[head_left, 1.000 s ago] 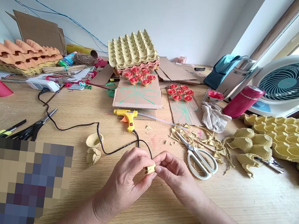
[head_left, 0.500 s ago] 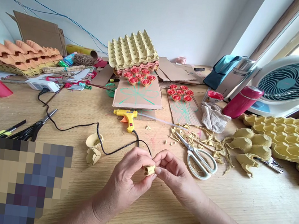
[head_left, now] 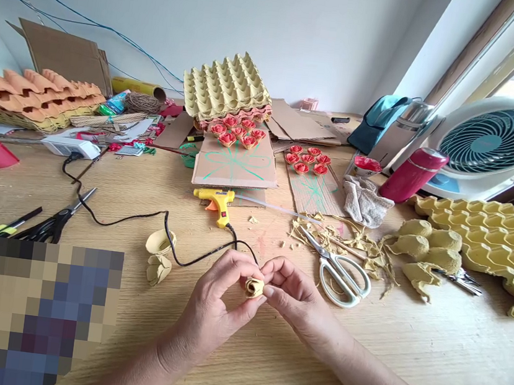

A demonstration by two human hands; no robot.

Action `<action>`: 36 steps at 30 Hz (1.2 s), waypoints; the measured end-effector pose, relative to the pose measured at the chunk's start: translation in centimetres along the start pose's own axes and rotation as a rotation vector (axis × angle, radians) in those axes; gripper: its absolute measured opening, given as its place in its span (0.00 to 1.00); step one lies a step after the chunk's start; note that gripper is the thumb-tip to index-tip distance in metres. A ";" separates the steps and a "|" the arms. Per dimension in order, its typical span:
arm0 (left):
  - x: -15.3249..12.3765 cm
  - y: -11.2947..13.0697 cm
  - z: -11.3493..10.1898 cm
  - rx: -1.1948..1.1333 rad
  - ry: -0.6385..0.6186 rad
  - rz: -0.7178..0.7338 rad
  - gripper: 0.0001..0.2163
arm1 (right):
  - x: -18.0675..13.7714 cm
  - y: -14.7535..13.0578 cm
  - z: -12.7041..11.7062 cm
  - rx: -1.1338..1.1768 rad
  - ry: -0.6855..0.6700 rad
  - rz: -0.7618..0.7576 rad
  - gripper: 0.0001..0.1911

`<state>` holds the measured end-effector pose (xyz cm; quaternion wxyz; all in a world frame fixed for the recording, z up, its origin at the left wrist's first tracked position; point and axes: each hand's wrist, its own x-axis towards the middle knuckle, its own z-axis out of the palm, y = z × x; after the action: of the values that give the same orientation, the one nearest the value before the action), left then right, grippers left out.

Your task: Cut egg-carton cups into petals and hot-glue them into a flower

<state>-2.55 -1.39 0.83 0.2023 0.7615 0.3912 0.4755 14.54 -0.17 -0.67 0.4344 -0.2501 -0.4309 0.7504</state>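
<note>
Between my two hands is a small rolled flower bud (head_left: 253, 287) of yellowish egg-carton pulp, its open spiral end facing me. My left hand (head_left: 223, 301) grips it from the left between thumb and fingers. From the right, my right hand (head_left: 293, 297) pinches its edge with thumb and forefinger. Left of my hands, a cut carton cup (head_left: 160, 242) and a petalled carton piece (head_left: 158, 270) rest on the wooden table. Beyond my fingers lies a yellow glue gun (head_left: 218, 203). White-handled scissors (head_left: 340, 278) are right of my right hand.
Red paper flowers (head_left: 308, 159) sit on cardboard. Carton scraps (head_left: 358, 242) lie behind the scissors. Yellow egg trays (head_left: 489, 246), a pink bottle (head_left: 413, 174) and a fan (head_left: 492, 146) stand right. A black cord (head_left: 202, 254) crosses the table. Black scissors (head_left: 59, 221) lie left.
The bud has turned in my fingers, so its spiral end now faces me more. Both hands keep their hold. The whole view has shifted slightly.
</note>
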 end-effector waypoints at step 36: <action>-1.1 -0.7 0.5 0.447 -0.425 -0.151 0.16 | -0.2 -3.5 -4.2 -0.853 0.270 -0.314 0.06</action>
<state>-2.67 -1.85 -0.50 0.1418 0.8382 0.4905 0.1917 19.35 2.33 0.21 0.4533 -0.4332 -0.6728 0.3927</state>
